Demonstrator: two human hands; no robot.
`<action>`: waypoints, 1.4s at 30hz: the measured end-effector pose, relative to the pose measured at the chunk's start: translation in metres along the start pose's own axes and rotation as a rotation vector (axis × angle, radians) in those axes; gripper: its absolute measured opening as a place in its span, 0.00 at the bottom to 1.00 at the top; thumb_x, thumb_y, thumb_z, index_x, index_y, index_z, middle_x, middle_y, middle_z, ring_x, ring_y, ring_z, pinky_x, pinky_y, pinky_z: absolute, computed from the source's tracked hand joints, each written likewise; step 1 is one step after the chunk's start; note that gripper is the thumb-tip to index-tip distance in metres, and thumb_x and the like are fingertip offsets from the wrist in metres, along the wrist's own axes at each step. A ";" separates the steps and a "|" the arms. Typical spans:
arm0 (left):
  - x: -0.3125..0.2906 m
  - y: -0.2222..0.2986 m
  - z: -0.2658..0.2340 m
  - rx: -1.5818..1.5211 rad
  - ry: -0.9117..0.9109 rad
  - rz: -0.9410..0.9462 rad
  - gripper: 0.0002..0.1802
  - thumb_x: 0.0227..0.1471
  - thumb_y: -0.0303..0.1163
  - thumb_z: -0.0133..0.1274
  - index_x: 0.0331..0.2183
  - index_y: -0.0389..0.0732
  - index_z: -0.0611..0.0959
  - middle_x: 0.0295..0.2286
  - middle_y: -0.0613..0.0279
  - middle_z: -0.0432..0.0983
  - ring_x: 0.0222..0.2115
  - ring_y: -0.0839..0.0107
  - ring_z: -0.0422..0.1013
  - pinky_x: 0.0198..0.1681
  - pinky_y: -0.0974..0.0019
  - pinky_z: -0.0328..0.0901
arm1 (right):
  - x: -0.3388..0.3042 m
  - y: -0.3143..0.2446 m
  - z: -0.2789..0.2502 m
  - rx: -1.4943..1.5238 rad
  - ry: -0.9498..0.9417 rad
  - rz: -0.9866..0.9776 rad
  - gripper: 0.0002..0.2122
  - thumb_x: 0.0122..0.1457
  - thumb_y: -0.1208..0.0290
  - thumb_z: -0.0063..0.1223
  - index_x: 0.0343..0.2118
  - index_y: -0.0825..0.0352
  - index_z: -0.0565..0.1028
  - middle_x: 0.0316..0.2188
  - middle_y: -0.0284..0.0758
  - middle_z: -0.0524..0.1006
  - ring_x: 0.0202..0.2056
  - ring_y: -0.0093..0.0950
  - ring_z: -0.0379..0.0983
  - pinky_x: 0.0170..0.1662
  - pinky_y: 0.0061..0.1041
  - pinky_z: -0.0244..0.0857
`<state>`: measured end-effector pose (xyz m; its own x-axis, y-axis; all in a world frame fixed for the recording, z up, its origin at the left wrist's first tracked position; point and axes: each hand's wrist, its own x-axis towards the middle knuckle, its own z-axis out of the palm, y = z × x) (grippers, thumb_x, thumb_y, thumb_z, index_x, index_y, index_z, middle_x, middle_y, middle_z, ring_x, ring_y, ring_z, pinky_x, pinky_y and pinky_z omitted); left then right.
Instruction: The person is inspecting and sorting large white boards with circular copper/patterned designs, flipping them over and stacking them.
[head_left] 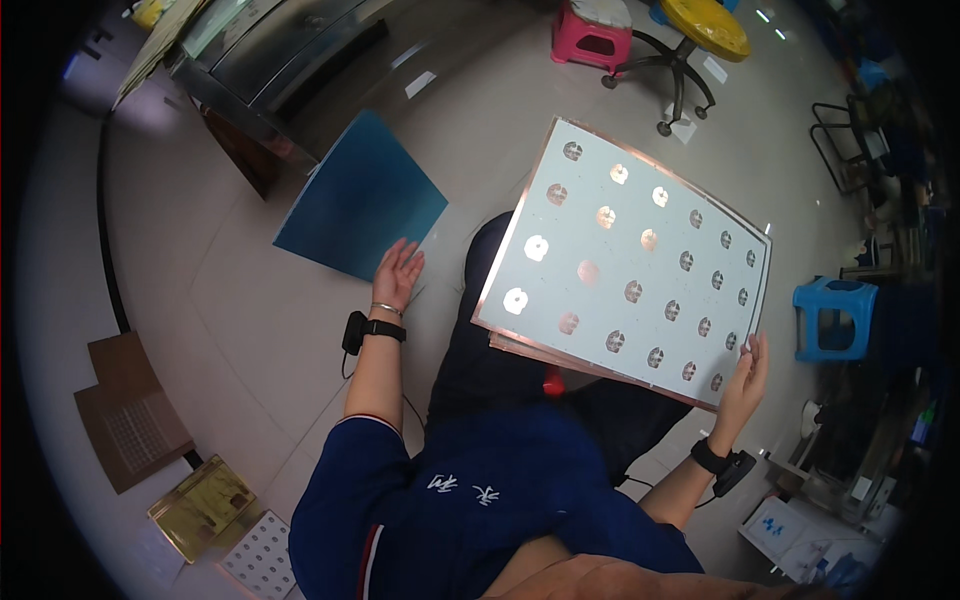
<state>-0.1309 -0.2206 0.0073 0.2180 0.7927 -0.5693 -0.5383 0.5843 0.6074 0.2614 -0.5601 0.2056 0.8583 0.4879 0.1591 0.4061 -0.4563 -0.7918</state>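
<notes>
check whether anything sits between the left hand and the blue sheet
Nothing visible blocks it: the left hand overlaps the lower edge of the blue sheet in view, though contact is unclear. The spotted panel is to the right, at the right hand.

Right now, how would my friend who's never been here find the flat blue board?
Start at the large white panel with rows of dark and shiny spots, then look left to the person's bare left hand. Around its fingers and farther up the picture is the smooth, dark teal-blue, four-sided board. Unlike the spotted panel, it is plain, with no pattern.
</notes>
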 end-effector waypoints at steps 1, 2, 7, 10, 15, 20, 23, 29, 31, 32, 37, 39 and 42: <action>-0.009 -0.001 0.017 0.010 -0.005 0.005 0.18 0.57 0.33 0.39 0.48 0.36 0.66 0.45 0.47 0.66 0.41 0.60 0.68 0.46 0.62 0.65 | 0.000 0.010 -0.001 -0.114 0.075 -0.042 0.18 0.60 0.72 0.37 0.53 0.70 0.62 0.47 0.44 0.68 0.46 0.33 0.67 0.48 0.28 0.60; -0.019 0.000 0.035 0.143 -0.155 -0.003 0.16 0.58 0.33 0.39 0.45 0.36 0.69 0.41 0.51 0.69 0.36 0.65 0.70 0.41 0.66 0.67 | 0.000 0.018 -0.001 -0.131 0.074 -0.054 0.18 0.60 0.72 0.37 0.53 0.70 0.62 0.47 0.44 0.68 0.46 0.33 0.67 0.48 0.28 0.60; -0.066 0.020 0.122 0.523 -0.537 -0.028 0.15 0.58 0.37 0.39 0.35 0.36 0.75 0.26 0.62 0.73 0.23 0.77 0.70 0.28 0.76 0.67 | -0.005 0.035 0.016 -0.628 0.037 -0.192 0.18 0.58 0.71 0.37 0.52 0.70 0.64 0.52 0.48 0.63 0.54 0.44 0.57 0.57 0.36 0.48; -0.088 0.029 0.158 0.965 -0.579 0.075 0.17 0.57 0.40 0.42 0.25 0.37 0.76 0.18 0.68 0.70 0.19 0.81 0.66 0.23 0.77 0.62 | -0.010 0.030 0.022 -0.658 0.050 -0.169 0.18 0.58 0.71 0.36 0.52 0.68 0.64 0.53 0.48 0.61 0.55 0.44 0.56 0.57 0.36 0.47; -0.113 0.025 0.192 1.548 -0.469 0.576 0.16 0.53 0.35 0.45 0.22 0.32 0.73 0.14 0.56 0.66 0.16 0.69 0.66 0.21 0.65 0.59 | -0.012 0.020 0.021 -0.628 0.033 -0.150 0.18 0.58 0.72 0.37 0.52 0.65 0.65 0.54 0.48 0.59 0.56 0.45 0.54 0.57 0.37 0.47; -0.128 0.024 0.203 1.811 -0.360 0.855 0.14 0.52 0.33 0.44 0.22 0.33 0.75 0.20 0.47 0.70 0.21 0.50 0.68 0.24 0.57 0.63 | -0.012 0.019 0.021 -0.601 0.023 -0.152 0.18 0.57 0.72 0.38 0.52 0.64 0.65 0.55 0.49 0.58 0.57 0.46 0.52 0.57 0.38 0.47; -0.138 0.023 0.207 1.788 -0.327 0.910 0.12 0.51 0.32 0.45 0.23 0.33 0.76 0.22 0.48 0.72 0.22 0.51 0.69 0.26 0.58 0.64 | -0.013 0.021 0.022 -0.617 0.027 -0.153 0.19 0.57 0.72 0.37 0.52 0.64 0.64 0.55 0.49 0.58 0.56 0.47 0.52 0.58 0.39 0.47; -0.152 0.021 0.208 1.419 -0.274 0.865 0.12 0.52 0.31 0.46 0.32 0.32 0.77 0.25 0.51 0.74 0.22 0.63 0.71 0.26 0.67 0.64 | -0.014 0.023 0.025 -0.612 0.046 -0.157 0.19 0.57 0.72 0.37 0.52 0.64 0.64 0.55 0.49 0.58 0.56 0.47 0.52 0.58 0.39 0.46; -0.152 0.023 0.205 1.319 -0.304 0.817 0.12 0.52 0.31 0.46 0.33 0.31 0.77 0.25 0.53 0.74 0.22 0.68 0.70 0.27 0.69 0.64 | -0.013 0.022 0.025 -0.514 0.035 -0.123 0.19 0.57 0.73 0.38 0.52 0.65 0.64 0.54 0.50 0.58 0.57 0.47 0.51 0.58 0.39 0.45; -0.151 0.024 0.202 1.221 -0.334 0.765 0.12 0.52 0.30 0.47 0.34 0.31 0.77 0.25 0.55 0.74 0.22 0.72 0.69 0.27 0.72 0.63 | -0.013 0.021 0.024 -0.515 0.034 -0.120 0.19 0.57 0.73 0.38 0.52 0.65 0.64 0.54 0.50 0.58 0.57 0.47 0.51 0.58 0.39 0.45; -0.144 0.021 0.189 1.099 -0.381 0.772 0.11 0.53 0.29 0.47 0.35 0.31 0.77 0.26 0.59 0.74 0.25 0.77 0.67 0.29 0.74 0.62 | -0.011 0.017 0.011 0.137 0.031 0.155 0.18 0.59 0.72 0.39 0.53 0.68 0.63 0.51 0.46 0.64 0.51 0.36 0.63 0.50 0.30 0.59; -0.142 0.022 0.185 1.051 -0.402 0.780 0.11 0.53 0.29 0.46 0.35 0.31 0.76 0.27 0.61 0.74 0.26 0.78 0.67 0.30 0.75 0.62 | -0.006 0.018 0.000 0.443 0.091 0.225 0.19 0.60 0.71 0.39 0.54 0.70 0.61 0.49 0.43 0.66 0.46 0.30 0.67 0.45 0.24 0.63; -0.135 0.030 0.183 0.952 -0.422 0.639 0.11 0.55 0.28 0.45 0.38 0.31 0.75 0.29 0.67 0.72 0.29 0.82 0.65 0.34 0.78 0.61 | 0.002 0.020 -0.021 0.777 0.099 0.282 0.21 0.60 0.69 0.40 0.55 0.72 0.58 0.46 0.42 0.68 0.42 0.26 0.69 0.42 0.22 0.65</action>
<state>-0.0276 -0.2784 0.2036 0.4752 0.8745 0.0971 0.1272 -0.1775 0.9759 0.2775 -0.5835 0.2026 0.9336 0.3486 -0.0835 -0.1292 0.1101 -0.9855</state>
